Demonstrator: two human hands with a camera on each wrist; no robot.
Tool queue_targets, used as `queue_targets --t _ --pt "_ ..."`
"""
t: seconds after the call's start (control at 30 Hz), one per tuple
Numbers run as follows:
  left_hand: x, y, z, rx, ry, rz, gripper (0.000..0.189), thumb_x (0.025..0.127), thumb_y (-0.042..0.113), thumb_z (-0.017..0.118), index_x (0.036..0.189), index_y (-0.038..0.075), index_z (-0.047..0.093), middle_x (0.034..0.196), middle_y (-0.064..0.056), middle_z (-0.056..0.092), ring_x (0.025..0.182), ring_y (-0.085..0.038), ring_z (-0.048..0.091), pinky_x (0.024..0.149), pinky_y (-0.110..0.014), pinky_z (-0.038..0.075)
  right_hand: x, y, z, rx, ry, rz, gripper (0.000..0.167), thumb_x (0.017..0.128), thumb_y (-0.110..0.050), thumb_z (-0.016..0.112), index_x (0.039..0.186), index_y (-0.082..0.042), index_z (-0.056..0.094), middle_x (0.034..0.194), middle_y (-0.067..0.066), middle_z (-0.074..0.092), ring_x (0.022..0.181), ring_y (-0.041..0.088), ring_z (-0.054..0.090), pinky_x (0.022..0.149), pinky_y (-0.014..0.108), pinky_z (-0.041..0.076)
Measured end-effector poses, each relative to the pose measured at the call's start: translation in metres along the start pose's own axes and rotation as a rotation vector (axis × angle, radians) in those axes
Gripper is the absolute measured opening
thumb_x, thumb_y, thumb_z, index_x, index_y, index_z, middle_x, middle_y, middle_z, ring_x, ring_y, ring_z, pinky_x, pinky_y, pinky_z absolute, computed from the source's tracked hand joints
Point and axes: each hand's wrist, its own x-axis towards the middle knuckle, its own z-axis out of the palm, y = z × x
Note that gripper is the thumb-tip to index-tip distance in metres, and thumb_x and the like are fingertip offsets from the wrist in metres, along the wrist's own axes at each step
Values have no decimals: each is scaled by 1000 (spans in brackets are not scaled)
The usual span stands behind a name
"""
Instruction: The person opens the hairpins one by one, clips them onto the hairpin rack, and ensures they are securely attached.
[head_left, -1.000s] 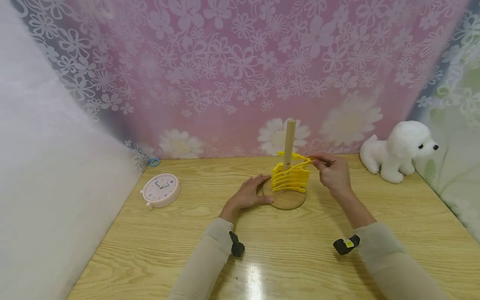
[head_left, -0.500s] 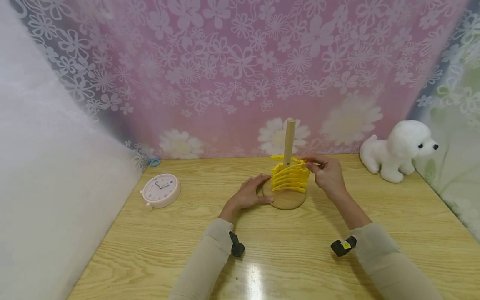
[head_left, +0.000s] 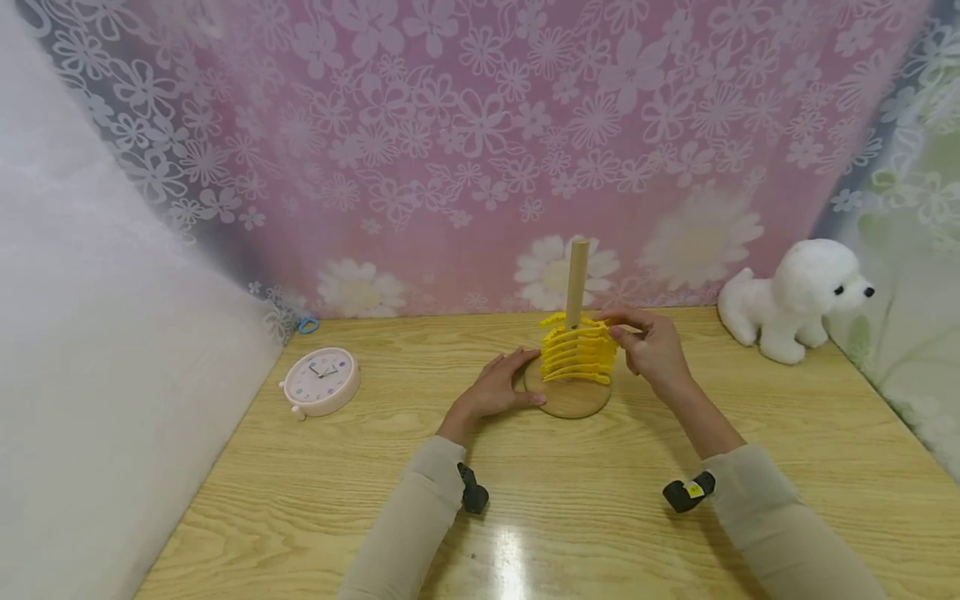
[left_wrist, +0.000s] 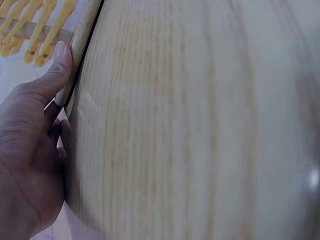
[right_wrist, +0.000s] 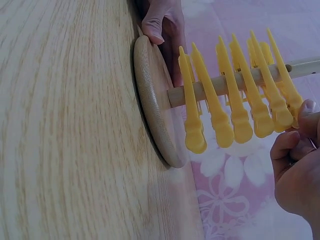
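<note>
A round wooden base (head_left: pixel 567 403) carries an upright wooden post (head_left: pixel 577 283). Around the post sits a stack of yellow plastic pieces (head_left: pixel 573 358) with slim, curved arms. My left hand (head_left: pixel 497 390) grips the base's left rim, its thumb on top and its fingers round the far edge, as the left wrist view shows in its thumb (left_wrist: pixel 59 67). At the stack's upper right, my right hand (head_left: pixel 656 352) pinches the rounded end of the topmost yellow piece (right_wrist: pixel 284 84) between thumb and index finger. The right wrist view shows the pieces spaced along the post, their rounded ends lined up.
A pink alarm clock (head_left: pixel 322 379) lies face up on the left of the wooden table (head_left: pixel 570 517), with a small blue ring (head_left: pixel 308 325) behind it. A white toy dog (head_left: pixel 795 300) sits at the back right. A pink flowered curtain (head_left: pixel 480 167) hangs behind.
My right hand has moved left and slightly down, bringing the topmost yellow piece from a slant to level with the stack. My left hand stays on the base.
</note>
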Motion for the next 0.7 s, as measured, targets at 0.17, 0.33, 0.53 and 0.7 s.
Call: queue_targets --t 0.17,0.33,0.53,0.7 --pt "0 0 -1 13 -5 0 86 94 46 77 165 30 32 173 -3 22 161 -30 7 130 -50 6 -2 0 -3 -12 -56 9 27 107 -14 60 127 4 68 143 20 60 38 15 35 38 30 36" --pt "0 1 -2 28 -5 -7 86 94 47 77 165 31 32 173 -2 21 161 -30 7 130 -50 6 -2 0 -6 -12 -101 2 26 108 -14 59 128 0 68 156 21 49 41 17 39 40 32 41" --pt "0 1 -1 36 -3 -1 86 94 48 76 165 30 31 173 -4 22 161 -31 8 130 -50 5 -2 0 -8 15 -140 -14 28 109 -17 57 131 -2 67 144 14 59 43 17 41 43 34 48" --pt "1 1 0 40 0 8 85 95 47 75 165 29 31 173 -4 23 161 -30 9 130 -49 5 -2 2 -9 88 -166 -52 32 109 -15 57 134 4 64 129 6 68 46 16 43 44 30 49"
